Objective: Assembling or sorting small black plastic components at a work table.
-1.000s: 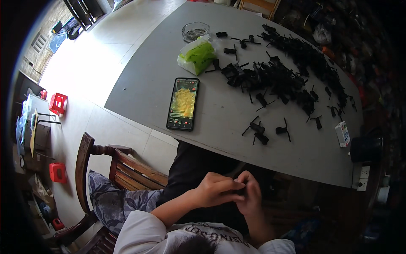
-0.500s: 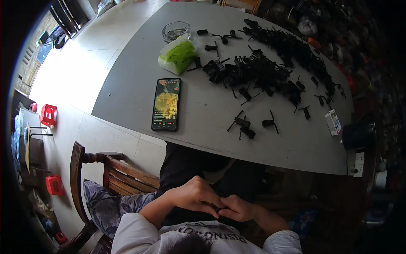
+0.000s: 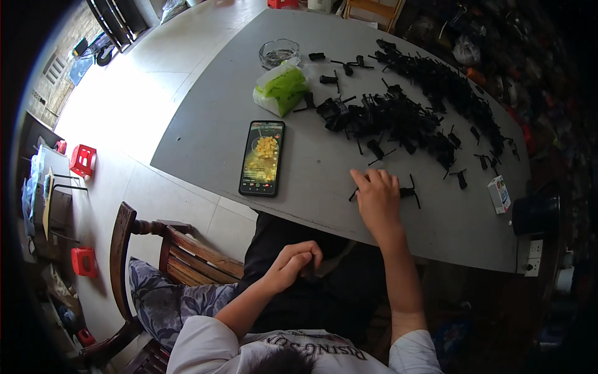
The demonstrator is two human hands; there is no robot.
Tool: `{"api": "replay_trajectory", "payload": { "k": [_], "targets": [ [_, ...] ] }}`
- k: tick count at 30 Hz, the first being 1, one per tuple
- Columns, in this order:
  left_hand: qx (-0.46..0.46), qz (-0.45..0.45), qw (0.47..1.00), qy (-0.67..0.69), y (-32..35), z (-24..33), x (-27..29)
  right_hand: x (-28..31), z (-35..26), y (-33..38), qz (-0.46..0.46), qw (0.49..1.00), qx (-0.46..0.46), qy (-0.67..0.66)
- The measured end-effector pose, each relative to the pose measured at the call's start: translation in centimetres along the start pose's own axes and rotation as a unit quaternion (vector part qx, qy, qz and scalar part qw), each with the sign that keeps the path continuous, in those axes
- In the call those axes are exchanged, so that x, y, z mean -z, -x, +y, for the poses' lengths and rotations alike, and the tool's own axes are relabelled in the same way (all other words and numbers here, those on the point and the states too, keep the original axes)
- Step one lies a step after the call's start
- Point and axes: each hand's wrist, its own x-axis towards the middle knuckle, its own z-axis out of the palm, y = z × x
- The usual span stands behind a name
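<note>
My right hand (image 3: pixel 379 198) is over the table's near part, its fingers bent down onto a small black plastic part with thin legs, mostly hidden beneath them. Just right of it lies another black part (image 3: pixel 408 192) with thin legs. My left hand (image 3: pixel 293 265) is above my lap, fingers curled closed; something dark is by the fingertips, too shadowed to make out. Farther back, a heap of similar black parts (image 3: pixel 386 118) spreads across the table (image 3: pixel 205 137), with a second heap (image 3: pixel 442 81) behind it and several loose pieces around.
Left of the heaps lie a lit phone (image 3: pixel 262 159), a green and white plastic packet (image 3: pixel 280 90) and a glass ashtray (image 3: pixel 278 55). A small white box (image 3: pixel 499 194) and a dark container (image 3: pixel 536 215) stand at the right edge. A wooden chair (image 3: pixel 187 255) is at my left.
My hands were together above my lap. The right has moved forward onto the table, over the nearest black parts; the left stays above my lap. The view has shifted slightly.
</note>
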Motion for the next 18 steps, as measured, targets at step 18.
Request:
{"api": "replay_trajectory", "payload": {
  "k": [18],
  "targets": [
    [-0.144, 0.082, 0.96, -0.225, -1.3, 0.8, -2.5, 2.9, -5.8, 7.7, 0.122, 0.902, -0.183, -0.371]
  ]
}}
